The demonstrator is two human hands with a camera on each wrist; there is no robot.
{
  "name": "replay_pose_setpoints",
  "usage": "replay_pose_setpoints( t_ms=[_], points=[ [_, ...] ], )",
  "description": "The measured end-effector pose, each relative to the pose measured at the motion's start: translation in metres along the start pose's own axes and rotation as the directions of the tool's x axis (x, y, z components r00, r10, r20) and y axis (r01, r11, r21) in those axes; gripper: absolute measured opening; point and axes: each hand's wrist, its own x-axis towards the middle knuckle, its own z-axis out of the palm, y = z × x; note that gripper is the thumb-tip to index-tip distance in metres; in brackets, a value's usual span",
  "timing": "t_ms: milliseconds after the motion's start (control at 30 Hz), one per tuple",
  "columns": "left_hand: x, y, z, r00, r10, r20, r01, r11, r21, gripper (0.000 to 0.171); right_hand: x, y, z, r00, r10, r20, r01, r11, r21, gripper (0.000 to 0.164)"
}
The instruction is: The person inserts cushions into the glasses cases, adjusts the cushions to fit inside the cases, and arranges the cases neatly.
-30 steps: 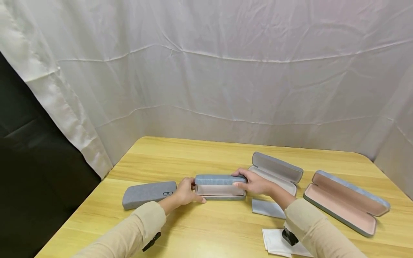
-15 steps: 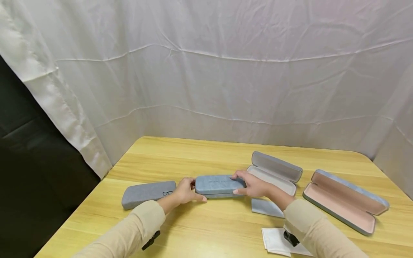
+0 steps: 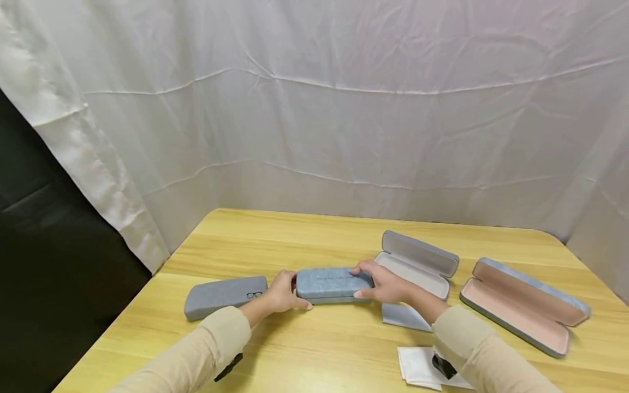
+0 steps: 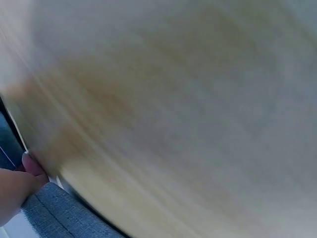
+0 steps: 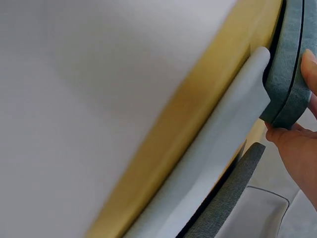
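Note:
A blue glasses case [image 3: 326, 285] lies closed in the middle of the table in the head view. My left hand [image 3: 283, 295] grips its left end, thumb along the front and fingers behind. At the opposite end my right hand [image 3: 388, 284] holds it, fingers over the lid and thumb at the front seam. The right wrist view shows the seam of the blue case [image 5: 292, 74] closed beside the right hand [image 5: 299, 153]. In the left wrist view the left hand [image 4: 20, 191] sits between the blue case [image 4: 7, 148] and a grey glasses case [image 4: 69, 218]. Whatever is inside is hidden.
Left of my left hand lies the closed grey case [image 3: 216, 298]. To the right stand an open grey case [image 3: 422, 257] and an open pink-lined case [image 3: 516, 314]. A folded blue-grey cloth [image 3: 404, 316] and white cloth [image 3: 415, 364] lie near my right forearm.
The lid of the blue glasses case has come down from partly raised to closed under my right hand. My left hand keeps its place at the left end.

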Motion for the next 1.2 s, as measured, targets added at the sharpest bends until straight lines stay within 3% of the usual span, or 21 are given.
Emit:
replay_pose_setpoints(
  t_ms=[200,567,833,967,1200],
  points=[
    [0.001,0.005,-0.001,1.0,-0.016,0.002,0.016,0.998,0.063,0.084,0.0,-0.002,0.004,0.999,0.038,-0.033,-0.038,0.999,-0.009,0.039],
    [0.003,0.018,-0.007,0.996,-0.09,0.008,0.088,0.989,0.117,0.076,0.004,-0.011,0.009,0.993,0.108,-0.037,-0.107,0.994,0.023,0.051],
    [0.004,0.021,-0.015,0.991,-0.134,-0.005,0.134,0.985,0.112,0.088,0.012,-0.017,0.014,0.989,0.13,-0.064,-0.13,0.991,0.016,0.051],
    [0.005,0.019,-0.016,0.991,-0.135,-0.019,0.136,0.984,0.111,0.088,0.016,-0.018,0.017,0.987,0.141,-0.075,-0.14,0.99,0.018,0.051],
    [0.007,0.018,-0.02,0.991,-0.122,-0.045,0.128,0.974,0.185,0.089,0.025,-0.022,0.02,0.983,0.163,-0.082,-0.161,0.987,0.022,0.054]
  ],
)
